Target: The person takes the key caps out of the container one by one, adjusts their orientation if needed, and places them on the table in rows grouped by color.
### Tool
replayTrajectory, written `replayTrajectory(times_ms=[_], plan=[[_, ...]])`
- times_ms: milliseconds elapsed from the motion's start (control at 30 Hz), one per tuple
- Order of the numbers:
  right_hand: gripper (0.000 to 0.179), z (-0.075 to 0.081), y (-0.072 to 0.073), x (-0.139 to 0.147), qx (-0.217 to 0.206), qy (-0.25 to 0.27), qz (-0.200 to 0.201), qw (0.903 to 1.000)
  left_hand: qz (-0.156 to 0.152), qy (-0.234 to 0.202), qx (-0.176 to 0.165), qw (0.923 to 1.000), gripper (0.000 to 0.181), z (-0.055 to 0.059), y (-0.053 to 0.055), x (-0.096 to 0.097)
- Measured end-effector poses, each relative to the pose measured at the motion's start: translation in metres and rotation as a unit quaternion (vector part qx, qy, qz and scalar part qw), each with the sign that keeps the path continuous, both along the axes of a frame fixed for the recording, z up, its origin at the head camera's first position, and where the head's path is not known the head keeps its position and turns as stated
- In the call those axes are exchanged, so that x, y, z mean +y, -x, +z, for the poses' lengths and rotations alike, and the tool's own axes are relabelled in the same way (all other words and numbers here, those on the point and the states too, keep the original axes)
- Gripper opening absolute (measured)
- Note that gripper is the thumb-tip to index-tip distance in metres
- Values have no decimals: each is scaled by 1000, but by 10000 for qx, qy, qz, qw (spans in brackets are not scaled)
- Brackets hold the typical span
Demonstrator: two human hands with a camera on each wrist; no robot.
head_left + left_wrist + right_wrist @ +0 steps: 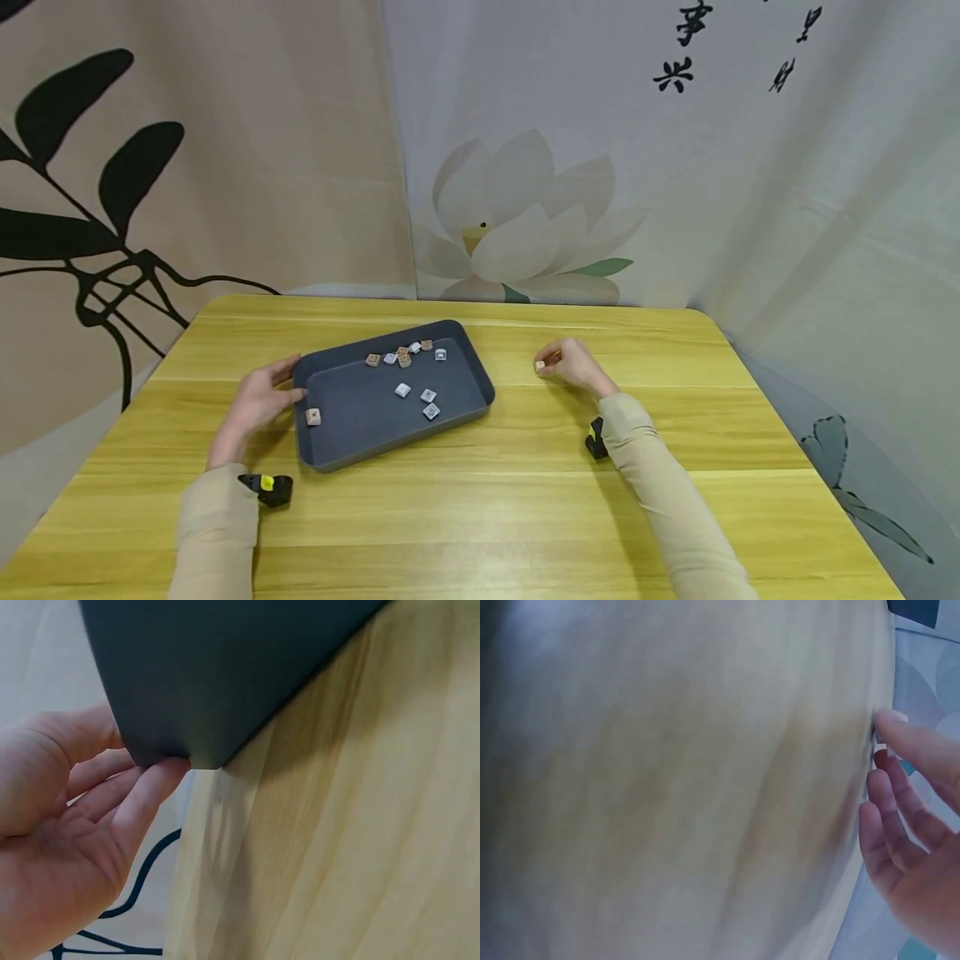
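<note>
A dark grey rectangular tray (360, 425) lies at a slant on the table, left of the middle. My left hand (258, 402) grips its left end, with the thumb at the rim; in the left wrist view the fingers (150, 787) touch the tray's corner. Inside the tray are several small white and brown cubes with marks on their faces, such as a white cube (431, 411) and a pale cube (313, 416) near the left wall. Right of the tray, my right hand (572, 367) pinches a small pale cube (539, 366) between thumb and fingers, close to the tabletop.
The wooden table (480, 533) extends around the tray and in front of both hands. Behind its far edge hangs a printed curtain (540, 208) with a flower and dark leaves. A black wrist camera (274, 491) sits on the left sleeve, another (596, 439) on the right.
</note>
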State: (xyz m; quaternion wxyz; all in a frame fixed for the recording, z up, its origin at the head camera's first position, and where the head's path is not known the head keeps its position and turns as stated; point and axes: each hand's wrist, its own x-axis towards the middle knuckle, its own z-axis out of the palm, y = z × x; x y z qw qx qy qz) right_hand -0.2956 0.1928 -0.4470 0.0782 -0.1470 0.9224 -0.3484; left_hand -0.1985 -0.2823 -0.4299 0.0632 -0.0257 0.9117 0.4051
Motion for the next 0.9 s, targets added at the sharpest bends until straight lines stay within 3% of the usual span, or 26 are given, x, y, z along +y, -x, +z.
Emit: replayTrajectory(times_ms=[233, 533, 900], plan=[[23, 2, 0, 0, -47, -33, 25, 10000, -132, -15, -165, 9998, 68, -1, 2, -1], [33, 24, -4, -1, -164, -413, 273, 9986, -122, 102, -66, 9999, 67, -3, 3, 2], [33, 34, 0, -35, 361, 384, 605, 9968, 7, -240, -122, 9996, 71, -5, 4, 6]])
